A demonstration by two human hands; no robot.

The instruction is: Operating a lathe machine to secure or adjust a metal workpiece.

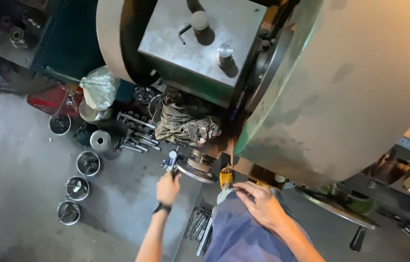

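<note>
— What do we hold at the machine?

— Our left hand (pixel 168 188) is closed around a small blue-tipped tool (pixel 171 159), just beside the round metal disc (pixel 196 171) under the press.

— And the other one?

— Our right hand (pixel 259 201) lies on the blue cloth (pixel 243 233) on our lap, fingers bent and pinching its edge, near the yellow piece (pixel 225 177). Metal bowls (pixel 88 163) stand on the floor at the left.

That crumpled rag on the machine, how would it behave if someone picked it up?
The rag would probably be floppy: it lies in soft folds. It looks light for its bulk, being cloth. Its stained surface suggests it may be greasy, though that is hard to tell.
</note>
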